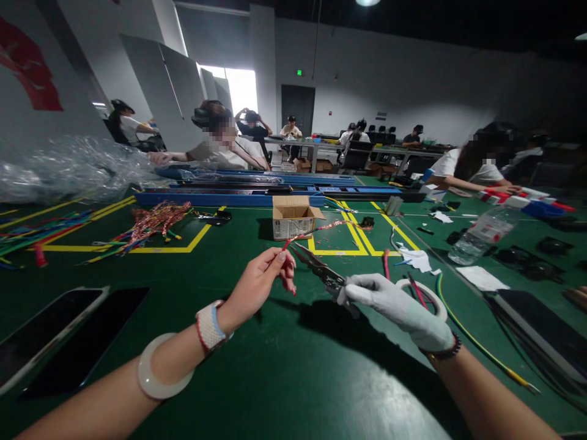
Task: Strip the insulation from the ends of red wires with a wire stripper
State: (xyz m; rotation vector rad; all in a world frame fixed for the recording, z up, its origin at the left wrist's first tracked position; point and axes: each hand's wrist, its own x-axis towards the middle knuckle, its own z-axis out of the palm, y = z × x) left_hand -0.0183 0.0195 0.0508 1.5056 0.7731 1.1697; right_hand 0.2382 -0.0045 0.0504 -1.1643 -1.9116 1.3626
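Note:
My bare left hand (262, 278) pinches a thin red wire (321, 229) that arcs away to the right over the green table (284, 366). My right hand (394, 305), in a white glove, is closed round the handles of dark pliers (316, 266). The pliers' jaws point up-left and meet the wire just beside my left fingertips. A white bangle and a woven band sit on my left wrist, a dark bead bracelet on my right.
A small open cardboard box (293, 219) stands behind my hands. A heap of coloured wires (153, 223) lies left, a roll of white tape (424, 296) and a plastic bottle (481, 235) right. Dark flat panels (59, 336) lie front left. Several other people sit at tables beyond.

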